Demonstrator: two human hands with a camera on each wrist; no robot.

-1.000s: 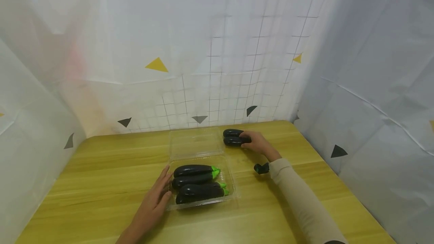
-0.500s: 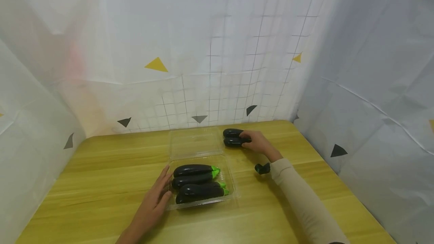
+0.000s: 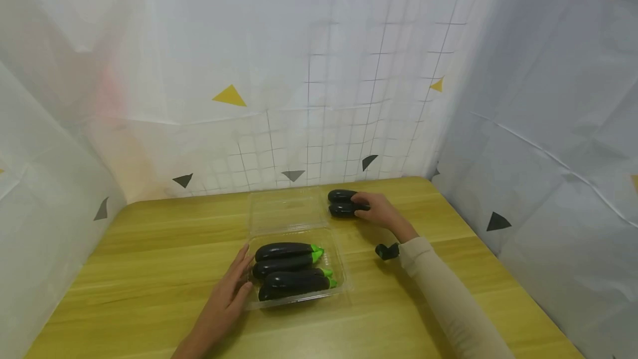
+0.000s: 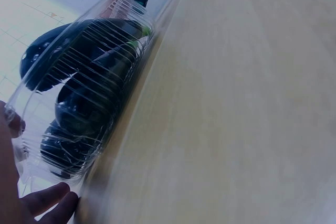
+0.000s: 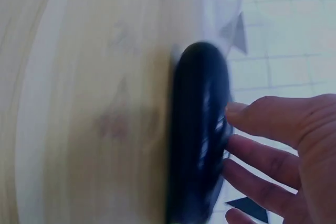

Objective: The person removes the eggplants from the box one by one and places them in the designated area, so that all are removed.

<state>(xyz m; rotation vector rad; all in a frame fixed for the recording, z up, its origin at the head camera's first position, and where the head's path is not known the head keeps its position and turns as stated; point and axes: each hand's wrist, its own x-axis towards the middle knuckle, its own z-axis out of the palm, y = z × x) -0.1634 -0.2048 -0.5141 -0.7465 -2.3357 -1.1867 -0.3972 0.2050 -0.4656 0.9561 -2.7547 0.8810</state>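
In the head view, several dark eggplants (image 3: 294,280) with green stem ends lie side by side in a clear plastic clamshell box (image 3: 344,270). My left hand (image 3: 225,292) rests against the box's left side, fingers extended and thumb at its near corner; the left wrist view shows fingertips (image 4: 50,198) at its lower edge. Two more eggplants lie together at the back right. Around the stem end of the nearer eggplant (image 3: 341,210), my right hand (image 3: 376,208) sets thumb and fingers, hiding that end. The farther eggplant (image 3: 341,195) lies right behind.
The box's clear lid (image 3: 288,206) is folded back flat toward the wall. A small black device (image 3: 387,251) sits at my right wrist beside the beige sleeve (image 3: 443,292). White sheeting (image 3: 279,143) with lines and triangles encloses the wooden table (image 3: 159,259) behind and at both sides.
My right forearm and its wrist device have shifted slightly to the right and nearer, while the fingers stay at the same eggplant. The left hand, box and eggplants have not visibly moved.
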